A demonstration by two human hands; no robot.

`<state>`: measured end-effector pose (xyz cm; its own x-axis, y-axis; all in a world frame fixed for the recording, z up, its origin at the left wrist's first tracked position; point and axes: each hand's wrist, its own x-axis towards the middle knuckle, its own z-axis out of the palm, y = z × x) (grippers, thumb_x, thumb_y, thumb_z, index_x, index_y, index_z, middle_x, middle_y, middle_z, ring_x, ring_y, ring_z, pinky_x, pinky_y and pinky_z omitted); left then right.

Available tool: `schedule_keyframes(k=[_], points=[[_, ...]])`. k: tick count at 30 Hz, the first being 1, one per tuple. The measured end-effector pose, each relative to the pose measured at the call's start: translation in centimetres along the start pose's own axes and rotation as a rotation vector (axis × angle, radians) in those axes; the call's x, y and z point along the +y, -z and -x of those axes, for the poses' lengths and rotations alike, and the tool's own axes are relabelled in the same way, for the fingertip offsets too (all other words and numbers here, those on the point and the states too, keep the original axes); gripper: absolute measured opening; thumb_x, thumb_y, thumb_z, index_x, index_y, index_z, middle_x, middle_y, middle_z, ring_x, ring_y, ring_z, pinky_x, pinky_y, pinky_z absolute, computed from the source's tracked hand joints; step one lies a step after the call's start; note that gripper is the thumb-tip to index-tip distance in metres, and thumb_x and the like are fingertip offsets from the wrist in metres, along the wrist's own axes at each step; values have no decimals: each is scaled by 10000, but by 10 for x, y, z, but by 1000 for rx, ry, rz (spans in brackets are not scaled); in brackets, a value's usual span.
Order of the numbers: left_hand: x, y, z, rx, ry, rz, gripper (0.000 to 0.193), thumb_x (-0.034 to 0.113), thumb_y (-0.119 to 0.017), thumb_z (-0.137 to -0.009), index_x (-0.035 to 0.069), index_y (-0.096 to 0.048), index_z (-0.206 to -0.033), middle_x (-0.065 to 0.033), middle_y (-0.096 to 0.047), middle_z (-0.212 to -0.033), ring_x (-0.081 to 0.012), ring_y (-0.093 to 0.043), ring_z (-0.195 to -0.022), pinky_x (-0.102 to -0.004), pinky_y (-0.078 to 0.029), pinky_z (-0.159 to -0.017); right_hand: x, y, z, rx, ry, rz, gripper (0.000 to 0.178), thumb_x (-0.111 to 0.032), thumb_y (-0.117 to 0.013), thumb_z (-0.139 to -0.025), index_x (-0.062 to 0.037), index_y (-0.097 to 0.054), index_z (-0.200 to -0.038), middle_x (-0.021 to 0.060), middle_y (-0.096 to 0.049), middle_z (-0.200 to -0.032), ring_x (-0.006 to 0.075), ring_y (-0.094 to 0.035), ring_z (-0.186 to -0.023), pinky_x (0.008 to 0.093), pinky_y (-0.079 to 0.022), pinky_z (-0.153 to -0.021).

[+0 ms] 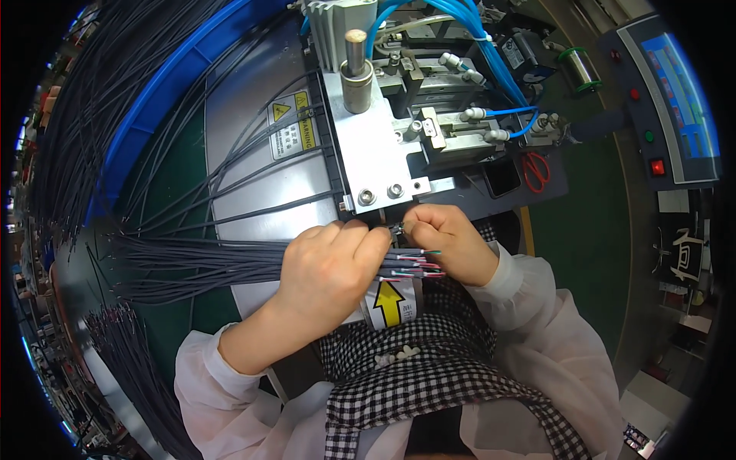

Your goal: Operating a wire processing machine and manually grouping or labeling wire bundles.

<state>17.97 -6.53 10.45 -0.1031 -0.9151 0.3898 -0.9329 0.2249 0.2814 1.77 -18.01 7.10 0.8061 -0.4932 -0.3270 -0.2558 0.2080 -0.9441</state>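
My left hand [333, 264] is closed round a thick bundle of dark grey cables [230, 264]. Their stripped ends [414, 264], with thin red, white and green wires, stick out to the right below its fingers. My right hand [451, 244] is curled in a pinch close to the left fingertips. Between the two hands shows a small shiny piece [396, 228], too small to name; what the right fingers grip is hidden. Both hands are just below the front edge of a metal machine [372, 153].
Single cables run from the machine's left side over a silver cover [253, 199]. A blue bin [130, 146] holds more cables; another cable bundle [126, 353] lies lower left. On the right are a control screen [682, 92], a solder-like wire spool [579, 69] and red-handled scissors [536, 172].
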Motion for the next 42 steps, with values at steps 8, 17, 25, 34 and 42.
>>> schedule_keyframes(k=[8, 17, 25, 34, 42], points=[[-24, 19, 28, -15, -91, -36, 306, 118, -617, -697, 94, -670, -997, -34, -573, -844, -152, -537, -651, -273, -426, -534, -2, -3, 2, 11, -47, -125, 182, -74, -475, -895, -4, -549, -745, -35, -504, -654, 39, -424, -572, 207, -338, -498], [-16, 26, 23, 151, -110, -65, 340, 83, -627, -669, 55, -670, -1005, -40, -557, -764, -177, -526, -625, -301, -401, -532, -11, -12, 30, 224, 475, 362, 64, -1, -620, -797, -15, -640, -856, 51, -600, -779, 98, -537, -641, 237, -419, -566], [7, 14, 18, 44, -86, 131, 480, 71, -666, -602, 31, -625, -1079, -29, -487, -671, -197, -481, -558, -325, -357, -498, -13, -24, 31, 147, 860, 390, 162, 44, -644, -760, -19, -652, -909, 84, -618, -873, 139, -583, -770, 237, -454, -669], [4, 12, 26, 98, -113, 114, 341, 17, -721, -627, 37, -601, -946, -63, -558, -666, -230, -532, -545, -332, -370, -503, -9, -29, 46, 207, 364, -47, 122, 3, -593, -838, 6, -618, -957, 67, -613, -916, 103, -582, -809, 232, -475, -740], [7, 14, 23, 123, -98, 135, 298, 9, -723, -637, 34, -600, -907, -77, -606, -700, -239, -571, -566, -329, -395, -508, -2, -31, 42, 241, 338, -116, 107, -38, -613, -833, -6, -634, -933, -5, -605, -786, 41, -525, -679, 191, -448, -633]])
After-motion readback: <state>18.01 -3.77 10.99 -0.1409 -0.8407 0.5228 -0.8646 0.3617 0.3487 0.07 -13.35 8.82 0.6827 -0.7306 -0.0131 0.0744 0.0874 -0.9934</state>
